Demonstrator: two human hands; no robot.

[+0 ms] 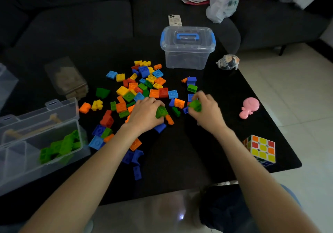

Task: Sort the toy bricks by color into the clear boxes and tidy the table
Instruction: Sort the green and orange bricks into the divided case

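Greens filled both grips: left hand (144, 113) clutched a green brick (161, 112), right hand (207, 110) another green brick (195, 105), bound for the clear box (59, 106) beyond the left hand.

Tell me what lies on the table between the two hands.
In the head view, between left hand and right hand: a dark green brick, an orange brick, then bare black table.

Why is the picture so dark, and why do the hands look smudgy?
Head view: the room is dim, so the black table and sofa swallow detail; the right hand is smeared by motion blur, the left hand less so; the wide lens bends the edges; a small glare spot shines on the floor.
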